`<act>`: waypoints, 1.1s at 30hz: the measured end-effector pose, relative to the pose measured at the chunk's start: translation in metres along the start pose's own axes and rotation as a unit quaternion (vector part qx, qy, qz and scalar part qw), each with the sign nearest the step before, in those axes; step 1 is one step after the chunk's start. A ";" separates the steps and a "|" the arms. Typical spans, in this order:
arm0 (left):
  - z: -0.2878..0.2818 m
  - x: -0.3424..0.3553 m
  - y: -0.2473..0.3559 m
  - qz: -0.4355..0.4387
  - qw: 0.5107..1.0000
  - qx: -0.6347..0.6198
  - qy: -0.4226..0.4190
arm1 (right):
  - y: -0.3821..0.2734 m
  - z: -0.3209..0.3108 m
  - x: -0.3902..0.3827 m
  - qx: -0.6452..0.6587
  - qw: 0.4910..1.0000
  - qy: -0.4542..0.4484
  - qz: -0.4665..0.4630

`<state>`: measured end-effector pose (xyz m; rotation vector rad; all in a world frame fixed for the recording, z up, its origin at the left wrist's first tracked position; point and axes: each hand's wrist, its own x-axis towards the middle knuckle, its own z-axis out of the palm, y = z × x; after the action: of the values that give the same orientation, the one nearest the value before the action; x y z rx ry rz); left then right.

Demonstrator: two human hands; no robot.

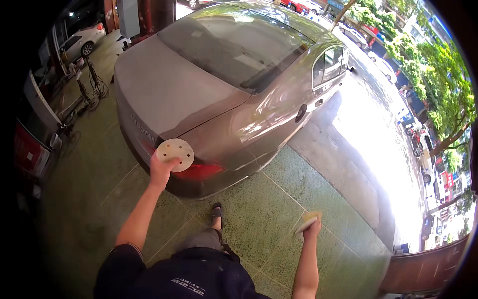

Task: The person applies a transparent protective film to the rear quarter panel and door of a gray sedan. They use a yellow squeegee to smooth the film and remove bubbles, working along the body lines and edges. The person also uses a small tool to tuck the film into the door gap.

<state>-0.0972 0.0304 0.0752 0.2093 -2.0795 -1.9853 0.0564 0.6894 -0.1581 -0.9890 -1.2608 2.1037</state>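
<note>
A pale round sanding disc (pixel 177 149) with several small holes is pinched in my left hand (pixel 160 172), thumb across its face. Disc and hand are in front of the rear corner of a brown-grey car (pixel 224 134), just above its red tail light (pixel 201 172); whether they touch the car I cannot tell. Out to the right, away from the car, my right hand (pixel 312 227) is closed on a thin whitish flat pad (pixel 304 225). Something yellowish shows behind that pad, slightly blurred. The car's trunk lid (pixel 174 84) looks dull and matte, while its side is glossy.
Green speckled floor tiles (pixel 259 219) lie around my feet, with a sunlit pavement (pixel 368 144) beyond the car's right side. Cables and a stand (pixel 92 84) are on the left, near a white car (pixel 82 41). A brownish-red panel (pixel 423 269) is at the lower right.
</note>
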 end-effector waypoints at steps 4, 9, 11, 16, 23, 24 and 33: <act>0.026 0.058 -0.025 0.071 0.997 -0.008 0.025 | -0.022 0.234 0.010 -0.040 0.992 -0.122 -0.003; 0.059 0.162 0.007 0.373 0.908 0.188 0.028 | -0.016 0.481 -0.016 -0.117 0.949 -0.293 0.003; 0.061 0.203 0.016 0.411 0.874 0.257 0.022 | -0.008 0.577 -0.022 -0.186 0.923 -0.338 0.007; 0.073 0.309 0.030 0.441 0.843 0.301 0.055 | -0.034 0.764 -0.021 -0.312 0.888 -0.338 -0.023; 0.103 0.278 0.018 0.234 0.799 0.553 0.018 | -0.061 0.759 0.059 0.057 0.955 -0.230 -0.179; 0.106 0.254 0.006 0.231 0.814 0.533 0.024 | -0.065 0.729 0.075 0.112 0.948 -0.243 -0.170; 0.290 -0.073 -0.194 -0.024 0.915 0.374 -0.148 | -0.057 0.450 0.223 0.135 0.964 -0.228 0.027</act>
<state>-0.1242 0.3178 -0.1337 0.0960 -2.9730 -1.1915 -0.4320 0.6338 -0.0418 -0.4376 -1.1071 2.5562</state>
